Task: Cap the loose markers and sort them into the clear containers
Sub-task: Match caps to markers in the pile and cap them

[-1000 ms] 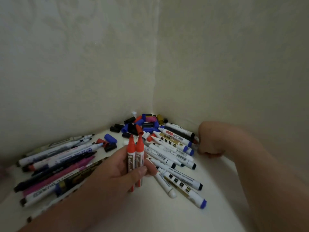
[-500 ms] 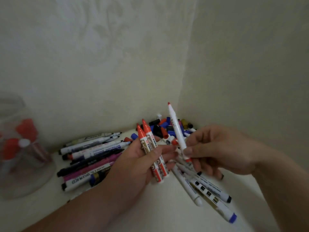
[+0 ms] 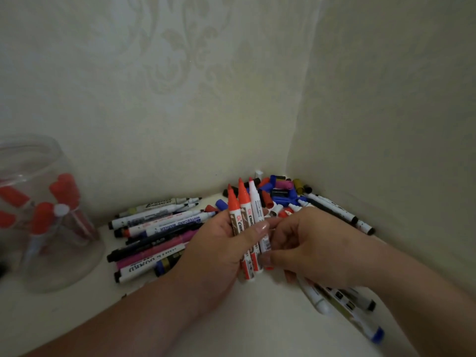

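Head view, right of the jar (image 3: 77, 266): left hand (image 3: 219, 253) grips three red markers (image 3: 235, 210), right hand (image 3: 309, 243) pinches the uncapped marker (image 3: 255, 202) among them, which probably needs capping next.

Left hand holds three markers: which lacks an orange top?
The white marker, rightmost in the left hand: white up to a red tip; the orange-topped markers sit left of it.

clear glossy plastic jar (image 3: 51, 228); smooth plastic markers (image 3: 164, 228); matt embossed wallpaper (image 3: 180, 73)
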Available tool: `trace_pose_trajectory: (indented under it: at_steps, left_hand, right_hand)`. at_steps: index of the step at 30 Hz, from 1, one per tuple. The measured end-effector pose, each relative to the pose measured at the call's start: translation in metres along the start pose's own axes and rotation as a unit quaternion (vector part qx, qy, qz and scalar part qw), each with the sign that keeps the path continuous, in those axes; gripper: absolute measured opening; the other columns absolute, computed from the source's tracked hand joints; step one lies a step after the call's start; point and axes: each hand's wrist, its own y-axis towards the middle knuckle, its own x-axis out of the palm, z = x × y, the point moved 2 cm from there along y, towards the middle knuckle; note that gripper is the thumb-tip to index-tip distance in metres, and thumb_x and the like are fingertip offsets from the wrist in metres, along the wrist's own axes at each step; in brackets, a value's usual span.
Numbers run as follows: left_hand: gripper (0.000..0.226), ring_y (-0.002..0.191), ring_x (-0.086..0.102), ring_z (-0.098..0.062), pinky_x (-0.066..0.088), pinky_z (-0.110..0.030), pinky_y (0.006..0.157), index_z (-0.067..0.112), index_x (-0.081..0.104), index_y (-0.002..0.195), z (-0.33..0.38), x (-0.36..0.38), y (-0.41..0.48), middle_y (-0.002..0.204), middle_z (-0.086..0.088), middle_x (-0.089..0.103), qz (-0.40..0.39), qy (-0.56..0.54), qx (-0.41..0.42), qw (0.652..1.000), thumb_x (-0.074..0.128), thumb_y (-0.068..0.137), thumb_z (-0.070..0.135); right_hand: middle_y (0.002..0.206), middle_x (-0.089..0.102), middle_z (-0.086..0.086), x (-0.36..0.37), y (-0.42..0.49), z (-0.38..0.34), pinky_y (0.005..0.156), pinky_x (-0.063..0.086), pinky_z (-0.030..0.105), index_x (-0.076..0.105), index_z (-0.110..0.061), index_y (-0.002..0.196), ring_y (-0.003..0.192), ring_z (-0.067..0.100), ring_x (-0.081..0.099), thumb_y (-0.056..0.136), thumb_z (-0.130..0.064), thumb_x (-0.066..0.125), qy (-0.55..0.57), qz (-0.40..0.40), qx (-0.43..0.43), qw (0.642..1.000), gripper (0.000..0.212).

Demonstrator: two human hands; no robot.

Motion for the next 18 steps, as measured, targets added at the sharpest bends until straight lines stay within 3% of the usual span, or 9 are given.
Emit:
trace_pose_trajectory:
  at_steps: [4, 7, 10, 12, 15, 18]
  left_hand:
    - [0.031, 0.102, 0.074, -0.025, 0.057, -0.052, 0.09, 0.024, 0.07, 0.113, 0.001, -0.003, -0.001, 0.109, -0.002, 0.077, -0.001, 0.007, -0.006, 1.0, 0.065, 0.083, 0.03]
    - [0.025, 0.104, 0.073, -0.026, 0.057, -0.049, 0.091, 0.011, 0.064, 0.121, 0.002, -0.003, -0.004, 0.111, -0.005, 0.076, -0.009, -0.005, -0.011, 1.0, 0.057, 0.097, 0.016]
    - [0.019, 0.1, 0.074, -0.026, 0.058, -0.047, 0.087, 0.013, 0.068, 0.112, 0.0, -0.008, -0.005, 0.105, -0.008, 0.077, -0.004, 0.015, -0.007, 1.0, 0.054, 0.098, 0.012]
    - [0.02, 0.099, 0.074, -0.026, 0.058, -0.049, 0.085, 0.014, 0.07, 0.109, -0.001, -0.01, -0.005, 0.102, -0.009, 0.077, -0.006, 0.033, -0.005, 0.999, 0.059, 0.093, 0.018]
    - [0.035, 0.096, 0.075, -0.029, 0.057, -0.054, 0.086, 0.017, 0.07, 0.109, 0.0, -0.017, -0.005, 0.097, -0.011, 0.077, 0.005, 0.044, -0.003, 0.999, 0.066, 0.078, 0.031]
    - [0.032, 0.093, 0.075, -0.028, 0.059, -0.052, 0.081, 0.015, 0.07, 0.107, 0.002, -0.026, -0.003, 0.094, -0.01, 0.077, 0.015, 0.077, 0.003, 0.997, 0.064, 0.081, 0.033]
  right_hand:
    - [0.063, 0.071, -0.011, 0.001, 0.001, 0.001, 0.053, 0.043, 0.013, 0.072, -0.024, 0.073, 0.051, -0.001, 0.06, 0.085, -0.049, 0.071, -0.032, -0.007, -0.013, 0.999, 0.028]
    - [0.058, 0.068, -0.013, 0.002, -0.007, 0.002, 0.056, 0.042, 0.012, 0.072, -0.023, 0.08, 0.056, 0.0, 0.063, 0.087, -0.054, 0.068, -0.113, -0.096, 0.008, 0.989, 0.032]
    - [0.075, 0.075, -0.009, 0.001, -0.01, 0.013, 0.06, 0.05, 0.016, 0.075, -0.022, 0.092, 0.072, 0.002, 0.069, 0.091, -0.04, 0.063, -0.204, -0.137, 0.035, 0.969, 0.022]
    - [0.075, 0.075, -0.01, -0.002, -0.006, 0.021, 0.069, 0.058, 0.021, 0.075, -0.022, 0.092, 0.074, 0.003, 0.07, 0.09, -0.029, 0.062, -0.221, -0.13, 0.055, 0.965, 0.015]
    - [0.071, 0.075, -0.01, -0.01, -0.001, 0.031, 0.074, 0.06, 0.024, 0.075, -0.022, 0.091, 0.066, 0.002, 0.07, 0.089, -0.02, 0.062, -0.227, -0.115, 0.072, 0.964, 0.014]
    - [0.065, 0.073, -0.009, -0.016, 0.0, 0.036, 0.056, 0.052, 0.011, 0.076, -0.02, 0.092, 0.044, -0.003, 0.058, 0.09, -0.018, 0.06, -0.205, -0.107, 0.078, 0.97, 0.016]
